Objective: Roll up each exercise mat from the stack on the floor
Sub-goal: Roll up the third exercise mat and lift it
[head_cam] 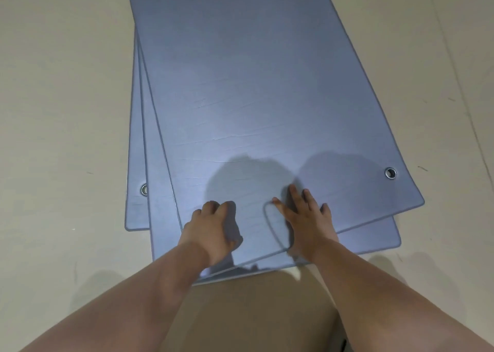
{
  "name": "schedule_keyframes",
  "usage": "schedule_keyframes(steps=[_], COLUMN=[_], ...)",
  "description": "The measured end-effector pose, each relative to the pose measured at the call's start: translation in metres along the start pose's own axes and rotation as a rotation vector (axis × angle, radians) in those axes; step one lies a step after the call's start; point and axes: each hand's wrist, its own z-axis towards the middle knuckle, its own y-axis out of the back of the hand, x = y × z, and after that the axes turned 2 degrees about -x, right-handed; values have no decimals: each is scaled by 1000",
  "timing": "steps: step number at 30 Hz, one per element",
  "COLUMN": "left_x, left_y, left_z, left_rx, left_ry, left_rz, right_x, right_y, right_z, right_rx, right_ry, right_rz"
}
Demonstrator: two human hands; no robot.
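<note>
Three blue exercise mats lie fanned in a stack on the floor. The top mat (267,98) runs away from me, and its near left corner is folded over onto itself as a flap (256,228). My left hand (213,228) grips the left side of that fold with curled fingers. My right hand (304,218) presses flat on the flap's right edge with its fingers spread and straight. The second mat (374,239) shows beneath at the near right. The third mat (135,164) sticks out at the left.
A metal eyelet (390,173) sits in the top mat's near right corner, and another eyelet (144,189) shows on the bottom mat at the left. Pale floor (53,111) surrounds the stack. My lap in tan shorts (254,311) touches the near edge.
</note>
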Motion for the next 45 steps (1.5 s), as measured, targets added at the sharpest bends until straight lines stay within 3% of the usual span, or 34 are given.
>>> schedule_keyframes(steps=[3,7,12,19,23,27,29,32,35,37,42,45], left_x=[1,-4,31,42,51,72,80,80,72,71,82,90], left_y=[-10,-15,-21,8,6,7,9,10,19,28,60,70], left_z=[-3,-5,-6,-16,-20,-15,-13,-10,-7,-4,-8,-16], left_rx=[-51,24,-43,-118,-265,-103,-64,-140,-216,-181,43,186], left_ry=[-85,-203,-127,-89,-193,-242,-239,-215,-120,-81,-12,-4], left_rz=[82,-2,143,-48,95,94,76,79,-6,-76,-203,-143], right_x=[-5,9,67,113,119,86,57,16,6,10,19,32], right_y=[4,21,15,40,56,42,35,26,23,31,83,85], right_z=[-2,-11,-6,-6,-1,-7,-12,-20,-19,-17,-11,-16], right_rx=[10,23,-72,-228,-205,-172,-145,-144,-224,-284,-27,143], right_ry=[88,241,335,303,300,312,232,70,75,66,145,178], right_rz=[-5,22,106,199,290,260,179,105,182,272,138,199])
